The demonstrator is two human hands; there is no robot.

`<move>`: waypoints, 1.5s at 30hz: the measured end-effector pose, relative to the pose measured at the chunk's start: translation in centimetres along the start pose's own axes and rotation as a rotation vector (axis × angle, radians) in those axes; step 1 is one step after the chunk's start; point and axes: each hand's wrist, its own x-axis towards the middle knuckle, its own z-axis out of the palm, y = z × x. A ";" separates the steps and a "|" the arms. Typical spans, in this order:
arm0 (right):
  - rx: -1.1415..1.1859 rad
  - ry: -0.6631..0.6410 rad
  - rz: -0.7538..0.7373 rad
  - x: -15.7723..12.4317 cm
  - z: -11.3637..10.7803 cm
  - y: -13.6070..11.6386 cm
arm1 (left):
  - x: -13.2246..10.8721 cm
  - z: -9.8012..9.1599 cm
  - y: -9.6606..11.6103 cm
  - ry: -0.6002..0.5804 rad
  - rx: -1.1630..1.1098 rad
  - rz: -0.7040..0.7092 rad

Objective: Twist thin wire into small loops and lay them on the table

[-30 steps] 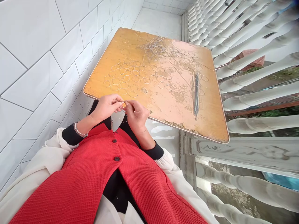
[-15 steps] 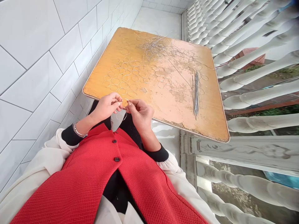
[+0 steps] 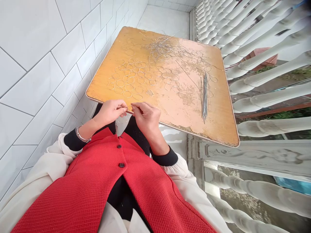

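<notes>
Between my two hands, just off the table's near edge, is a thin wire (image 3: 126, 119), bent in a curve and hard to see against the pale gap below. My left hand (image 3: 114, 109) pinches one part of it with thumb and fingers. Close beside it, my right hand (image 3: 146, 117) pinches the other part, fingers curled in. Many bent wire rings (image 3: 131, 79) lie on the worn wooden table (image 3: 167, 110) beyond my hands. Some of the wire is hidden by my fingers.
A tangled heap of wires (image 3: 161, 47) sits at the table's far side. To the right lies a bundle of straight wires (image 3: 204, 97). A white tiled wall (image 3: 48, 71) runs along the left, and a white balustrade (image 3: 262, 103) along the right.
My right hand has turned slightly, with its wrist a little farther right and the fingertips more closed. The wire loop under my hands shows less clearly. My left hand is almost unmoved.
</notes>
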 end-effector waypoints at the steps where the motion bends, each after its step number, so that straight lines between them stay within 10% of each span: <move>1: 0.014 0.002 0.020 0.0 0.0 0.0 | -0.1 0.2 -0.1 0.024 -0.017 0.000; 14: 0.182 0.011 0.249 -0.1 0.5 -0.4 | -0.1 1.7 -0.8 0.180 -0.309 -0.059; 28: 0.162 -0.003 0.270 0.2 0.2 0.1 | 0.1 -0.5 0.6 -0.119 -0.172 -0.128; 39: -0.258 -0.225 -0.375 1.8 -1.8 0.4 | 0.6 -1.3 0.6 -0.230 -0.302 -0.195; 45: -0.359 -0.292 -0.462 2.1 -2.6 0.3 | 0.5 -1.8 0.9 -0.252 -0.316 -0.165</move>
